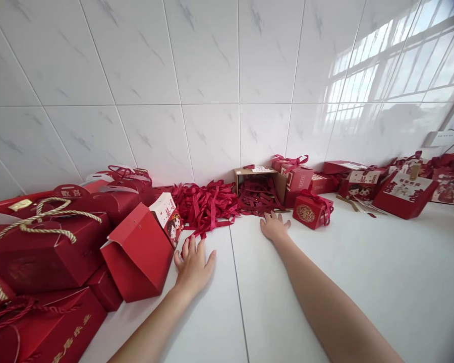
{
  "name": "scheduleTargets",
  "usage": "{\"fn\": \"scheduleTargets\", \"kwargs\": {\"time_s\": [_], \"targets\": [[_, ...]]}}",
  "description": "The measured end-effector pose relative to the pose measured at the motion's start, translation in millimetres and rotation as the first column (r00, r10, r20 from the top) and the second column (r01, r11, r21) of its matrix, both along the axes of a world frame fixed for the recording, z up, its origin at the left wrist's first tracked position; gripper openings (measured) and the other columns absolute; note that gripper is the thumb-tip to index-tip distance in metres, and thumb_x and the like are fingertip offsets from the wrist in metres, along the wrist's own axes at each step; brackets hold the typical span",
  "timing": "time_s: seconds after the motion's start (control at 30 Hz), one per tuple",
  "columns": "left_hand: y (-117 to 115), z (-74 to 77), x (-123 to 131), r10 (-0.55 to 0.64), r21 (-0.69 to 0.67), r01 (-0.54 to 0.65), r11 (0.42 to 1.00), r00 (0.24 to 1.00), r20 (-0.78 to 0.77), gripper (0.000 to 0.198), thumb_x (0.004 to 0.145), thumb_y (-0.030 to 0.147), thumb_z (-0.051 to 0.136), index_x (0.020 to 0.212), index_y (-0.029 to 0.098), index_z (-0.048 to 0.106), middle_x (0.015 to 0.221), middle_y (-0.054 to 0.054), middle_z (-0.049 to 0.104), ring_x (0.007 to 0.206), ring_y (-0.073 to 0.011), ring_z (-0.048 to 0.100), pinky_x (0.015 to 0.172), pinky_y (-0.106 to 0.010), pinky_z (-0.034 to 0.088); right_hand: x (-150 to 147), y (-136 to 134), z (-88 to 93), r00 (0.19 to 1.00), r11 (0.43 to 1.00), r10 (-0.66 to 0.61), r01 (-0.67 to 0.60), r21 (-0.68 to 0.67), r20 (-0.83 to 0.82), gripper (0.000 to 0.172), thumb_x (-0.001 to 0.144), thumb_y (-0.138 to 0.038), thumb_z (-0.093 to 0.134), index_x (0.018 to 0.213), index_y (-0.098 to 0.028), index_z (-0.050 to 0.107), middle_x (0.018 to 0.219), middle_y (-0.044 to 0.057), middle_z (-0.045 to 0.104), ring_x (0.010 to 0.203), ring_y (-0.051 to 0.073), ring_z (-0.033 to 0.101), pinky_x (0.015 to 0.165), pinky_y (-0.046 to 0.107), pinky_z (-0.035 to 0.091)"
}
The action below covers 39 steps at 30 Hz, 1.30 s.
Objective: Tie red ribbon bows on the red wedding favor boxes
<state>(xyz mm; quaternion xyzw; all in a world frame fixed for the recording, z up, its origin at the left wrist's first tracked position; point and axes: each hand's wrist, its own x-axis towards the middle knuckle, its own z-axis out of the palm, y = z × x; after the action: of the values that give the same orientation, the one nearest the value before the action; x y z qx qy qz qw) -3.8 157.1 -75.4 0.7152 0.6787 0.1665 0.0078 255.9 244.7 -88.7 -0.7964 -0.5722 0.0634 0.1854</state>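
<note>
My left hand [193, 266] rests palm down on the white tabletop with its fingers spread. Its fingertips lie by a loose end of the red ribbon pile [208, 201], close to a plain red gift box [138, 252] and a white-and-red box with cartoon figures [170, 219]. Farther right, my right hand [274, 227] reaches forward, fingers apart, at the front of an open cardboard box [280, 186] lying on its side. Dark red ribbon strips [258, 194] fill that box. A small red box with a gold emblem [313, 209] stands just right of my right hand.
Red gift boxes with gold cord handles [49, 247] are stacked on the left. More red boxes, such as a tilted one with a white panel [404, 194], line the right. A tiled wall [212, 65] closes off the back, with a power strip [441, 138] at far right.
</note>
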Motion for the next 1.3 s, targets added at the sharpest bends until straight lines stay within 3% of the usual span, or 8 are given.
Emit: {"fn": "scheduleTargets", "kwargs": {"time_s": [0.23,0.47,0.6,0.73,0.87,1.03,1.2,1.3], "targets": [[0.1,-0.3,0.6,0.004,-0.009,-0.004,1.000,1.000,-0.008,0.049,0.091,0.042,0.033,0.131,0.016,0.046,0.153,-0.020,0.025,0.142,-0.0342,0.018,0.108,-0.059,0.015,-8.5,-12.9,7.6,0.997,0.994,0.025,-0.032,0.105,0.071,0.045,0.089,-0.030,0.039,0.132,-0.017,0.045,0.129,0.013,0.053,0.121,0.033,0.042,0.103,0.055,0.017],[-3.1,2.0,1.0,0.008,-0.011,-0.008,1.000,1.000,0.000,0.048,0.091,0.039,0.035,0.131,0.014,0.046,0.153,-0.021,0.022,0.142,-0.0340,0.016,0.109,-0.057,0.015,-29.5,-24.8,9.7,0.983,0.973,0.163,-0.174,0.150,0.080,0.033,0.084,-0.033,0.050,0.109,-0.016,0.063,0.117,0.015,0.055,0.111,0.033,0.045,0.093,0.045,0.028],[-3.0,2.7,0.4,-0.022,0.005,0.022,1.000,1.000,0.015,0.046,0.091,0.038,0.034,0.130,0.015,0.046,0.152,-0.019,0.026,0.142,-0.0317,0.019,0.108,-0.057,0.019,-40.0,-28.9,8.7,0.979,0.956,0.200,-0.202,0.214,0.031,0.025,0.082,-0.032,0.055,0.099,-0.016,0.063,0.116,0.014,0.054,0.110,0.030,0.045,0.092,0.041,0.029],[-4.6,5.1,1.0,-0.055,0.033,0.054,0.998,0.998,0.041,0.042,0.092,0.036,0.035,0.126,0.016,0.048,0.150,-0.019,0.032,0.139,-0.0304,0.025,0.107,-0.058,0.021,-49.5,-29.8,12.1,0.985,0.950,0.155,-0.127,0.284,-0.080,0.025,0.091,-0.036,0.044,0.091,-0.018,0.062,0.105,0.010,0.059,0.102,0.026,0.050,0.089,0.039,0.031],[-13.8,14.4,4.2,-0.089,0.134,0.080,0.988,0.994,0.063,0.036,0.093,0.033,0.035,0.122,0.018,0.051,0.146,-0.017,0.039,0.137,-0.0298,0.029,0.106,-0.058,0.021,-52.0,-29.4,16.8,0.976,0.940,0.029,0.047,0.337,-0.217,0.034,0.095,-0.035,0.031,0.098,-0.019,0.061,0.110,0.011,0.059,0.105,0.027,0.050,0.088,0.040,0.033],[-25.4,22.5,8.7,-0.270,0.406,0.227,0.885,0.962,0.051,0.028,0.090,0.025,0.040,0.112,0.022,0.056,0.129,-0.012,0.054,0.123,-0.0290,0.045,0.105,-0.057,0.025,-41.7,-29.5,17.8,0.967,0.909,-0.023,0.126,0.398,-0.252,0.031,0.090,-0.025,0.035,0.094,-0.020,0.065,0.121,0.010,0.056,0.113,0.028,0.045,0.094,0.041,0.032],[-25.8,13.1,12.2,-0.500,0.183,0.472,0.862,0.850,0.164,0.035,0.086,0.021,0.044,0.119,0.020,0.054,0.130,-0.013,0.051,0.125,-0.0268,0.045,0.103,-0.046,0.041,-37.9,-27.5,13.6,0.980,0.899,0.003,0.084,0.430,-0.197,0.028,0.084,-0.024,0.044,0.086,-0.020,0.071,0.128,0.010,0.053,0.120,0.030,0.042,0.098,0.045,0.029],[-24.3,7.6,13.9,-0.524,0.079,0.519,0.851,0.829,0.196,0.038,0.086,0.023,0.044,0.124,0.020,0.052,0.131,-0.012,0.050,0.127,-0.0268,0.044,0.103,-0.045,0.042,-29.1,-25.9,14.4,0.989,0.888,0.013,0.056,0.457,-0.146,0.031,0.080,-0.026,0.048,0.102,-0.023,0.070,0.142,0.010,0.041,0.131,0.033,0.031,0.103,0.051,0.023]]}}
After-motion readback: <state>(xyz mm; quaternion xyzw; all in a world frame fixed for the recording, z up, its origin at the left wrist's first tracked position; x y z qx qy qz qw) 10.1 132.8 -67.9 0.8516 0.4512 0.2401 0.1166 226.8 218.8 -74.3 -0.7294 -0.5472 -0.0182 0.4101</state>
